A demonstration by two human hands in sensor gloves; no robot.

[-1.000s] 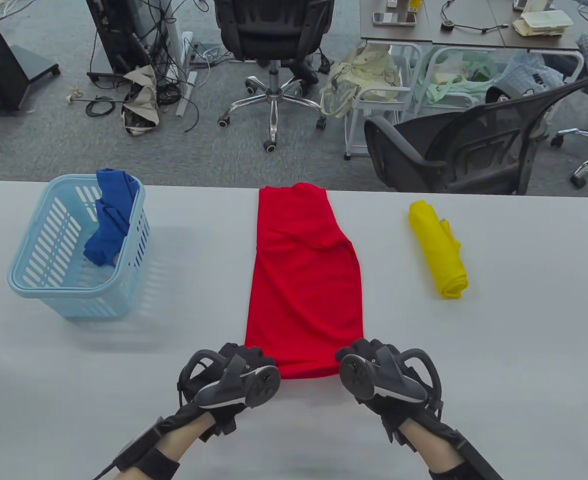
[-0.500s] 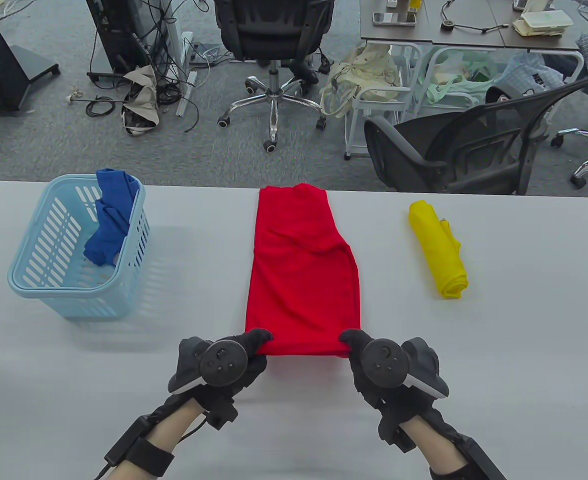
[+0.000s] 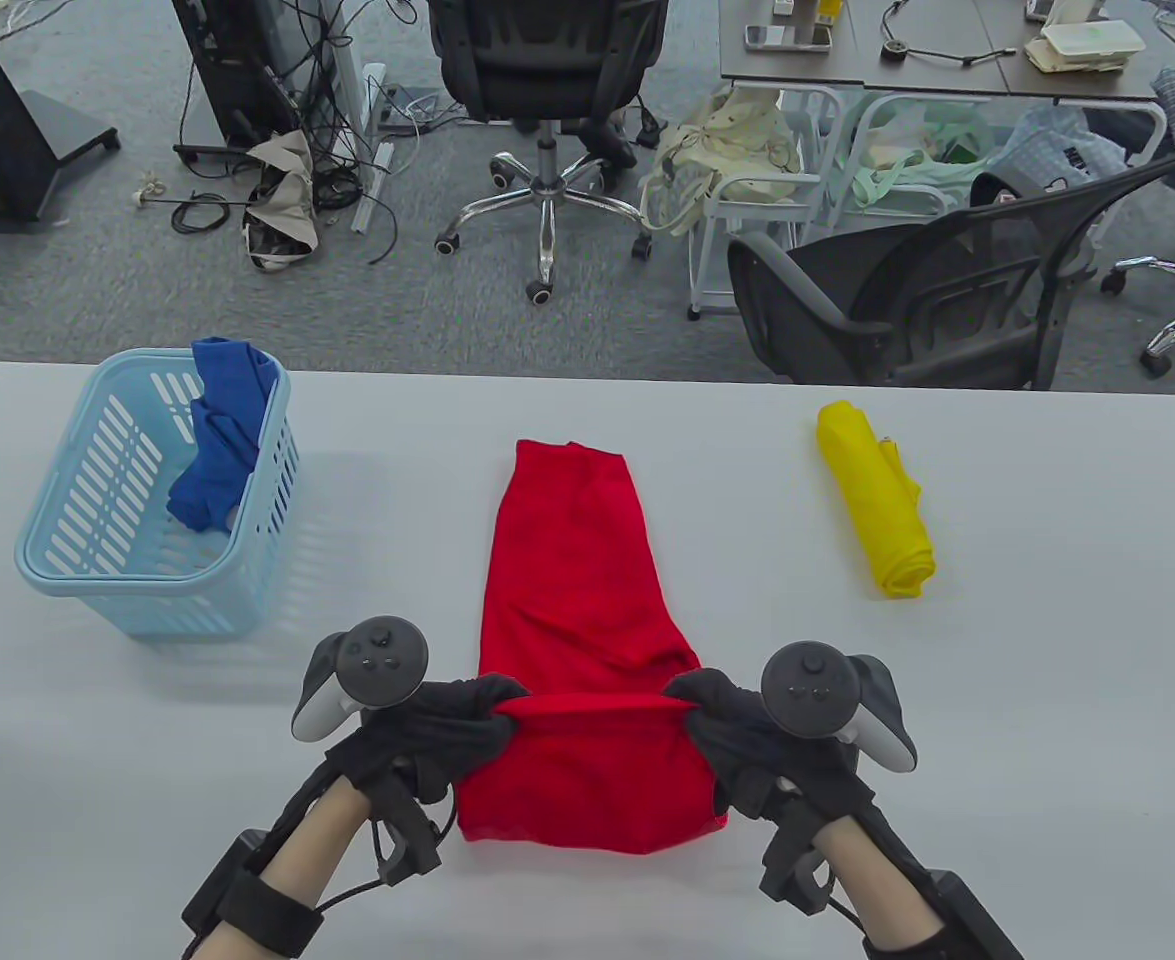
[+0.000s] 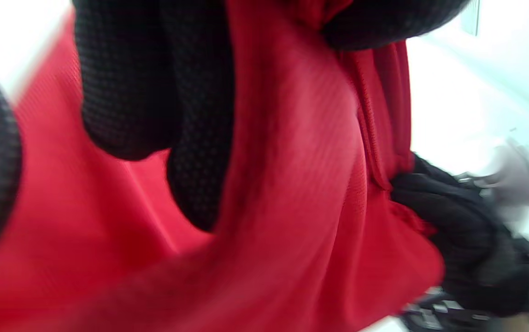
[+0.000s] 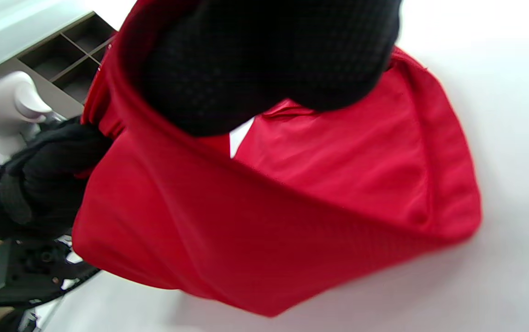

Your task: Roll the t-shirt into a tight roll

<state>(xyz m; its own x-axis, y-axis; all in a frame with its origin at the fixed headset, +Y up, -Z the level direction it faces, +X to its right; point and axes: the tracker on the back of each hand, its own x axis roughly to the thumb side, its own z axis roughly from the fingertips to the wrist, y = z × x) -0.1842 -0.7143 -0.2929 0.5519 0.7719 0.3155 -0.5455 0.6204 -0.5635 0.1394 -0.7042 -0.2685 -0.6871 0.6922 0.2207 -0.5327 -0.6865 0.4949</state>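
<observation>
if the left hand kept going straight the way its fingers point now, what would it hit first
The left hand grips the red t-shirt, its fingers pointing across the table toward the right hand. Going straight on, it would probably bunch the lifted fold and meet that hand first, though depth is hard to judge.

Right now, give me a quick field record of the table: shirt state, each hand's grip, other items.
red t-shirt: folded into a long strip on the table, near end lifted
left hand: grip pinching the shirt's lifted near edge, left side
right hand: grip pinching the same edge, right side
roll progress: no roll formed yet
yellow roll: lying right of the shirt, apart
basket: far left, blue garment hanging over its rim
</observation>
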